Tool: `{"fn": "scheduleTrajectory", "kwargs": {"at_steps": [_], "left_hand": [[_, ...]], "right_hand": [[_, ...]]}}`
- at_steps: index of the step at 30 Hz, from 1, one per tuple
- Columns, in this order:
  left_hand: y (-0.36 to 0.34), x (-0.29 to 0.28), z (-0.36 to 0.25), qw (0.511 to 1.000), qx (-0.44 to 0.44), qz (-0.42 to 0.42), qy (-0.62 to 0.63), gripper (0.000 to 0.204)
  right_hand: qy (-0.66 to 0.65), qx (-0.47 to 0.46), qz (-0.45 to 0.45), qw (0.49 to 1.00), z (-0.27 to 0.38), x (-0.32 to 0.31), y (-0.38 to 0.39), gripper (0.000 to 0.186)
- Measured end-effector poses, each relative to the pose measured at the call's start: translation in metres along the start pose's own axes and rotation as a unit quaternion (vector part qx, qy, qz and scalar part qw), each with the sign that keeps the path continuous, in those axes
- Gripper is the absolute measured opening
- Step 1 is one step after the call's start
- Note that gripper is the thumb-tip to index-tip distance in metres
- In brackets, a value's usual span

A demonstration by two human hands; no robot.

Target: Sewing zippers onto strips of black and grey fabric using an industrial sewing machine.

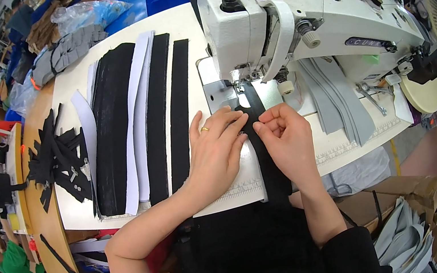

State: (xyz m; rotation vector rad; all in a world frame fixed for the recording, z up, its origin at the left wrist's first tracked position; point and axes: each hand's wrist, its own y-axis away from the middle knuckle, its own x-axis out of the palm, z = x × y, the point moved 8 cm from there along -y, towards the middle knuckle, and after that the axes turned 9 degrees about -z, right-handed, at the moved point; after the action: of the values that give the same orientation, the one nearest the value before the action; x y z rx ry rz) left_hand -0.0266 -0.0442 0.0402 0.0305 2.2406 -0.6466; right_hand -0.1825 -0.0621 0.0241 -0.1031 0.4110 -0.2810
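Right hand (291, 139) pinching black strip (272, 171) near sewing machine (291, 17), left hand (214, 151) pretty loose, just resting fingers on it.

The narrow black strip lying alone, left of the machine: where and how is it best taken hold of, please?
Probably pinch the far end of the strip, coming from its right side. It lies flat and thin, that end is uncovered, and bare table shows beside it there; the near end lies by the left forearm.
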Motion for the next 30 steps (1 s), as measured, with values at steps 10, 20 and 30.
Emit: {"fn": "scheduleTrajectory", "kwargs": {"at_steps": [10,20,30], "left_hand": [[-0.002,-0.001,0.003,0.999,0.007,-0.001,-0.035,0.033],[-0.002,-0.001,0.004,0.998,-0.016,0.037,-0.044,0.039],[-0.009,0.001,0.01,0.995,0.012,0.022,-0.101,0.04]], "right_hand": [[-0.068,0.026,0.013,0.997,-0.01,0.009,-0.011,0.018],[0.03,-0.028,0.026,0.999,0.007,0.007,-0.004,0.02],[0.115,-0.067,0.013,0.991,0.019,0.007,-0.004,0.024]]}}
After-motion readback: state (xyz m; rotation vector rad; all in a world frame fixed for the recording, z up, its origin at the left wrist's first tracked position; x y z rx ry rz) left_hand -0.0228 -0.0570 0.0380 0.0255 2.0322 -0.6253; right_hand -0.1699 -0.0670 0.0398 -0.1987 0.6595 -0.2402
